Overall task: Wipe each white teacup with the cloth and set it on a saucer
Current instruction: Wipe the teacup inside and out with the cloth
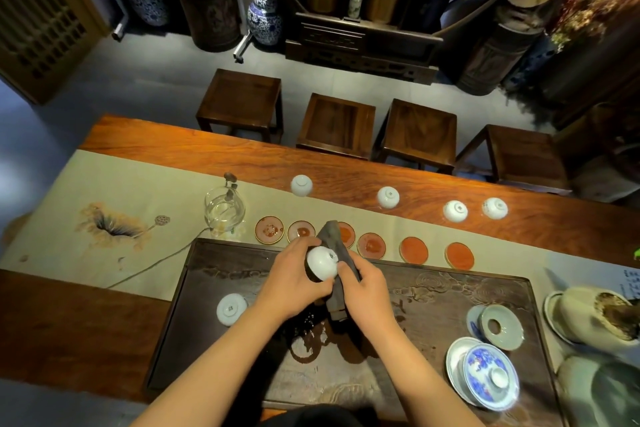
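Your left hand (294, 279) is holding a teacup (322, 263) while your right hand (363, 288) is gripping the cloth (337, 243), wiping; next probably needs a free saucer (414, 249).

Two bare, sleeveless forearms

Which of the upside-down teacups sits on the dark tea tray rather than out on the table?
The teacup at the tray's left edge, beside the left forearm. The other four stand in a row along the table's far side, beyond the saucers.
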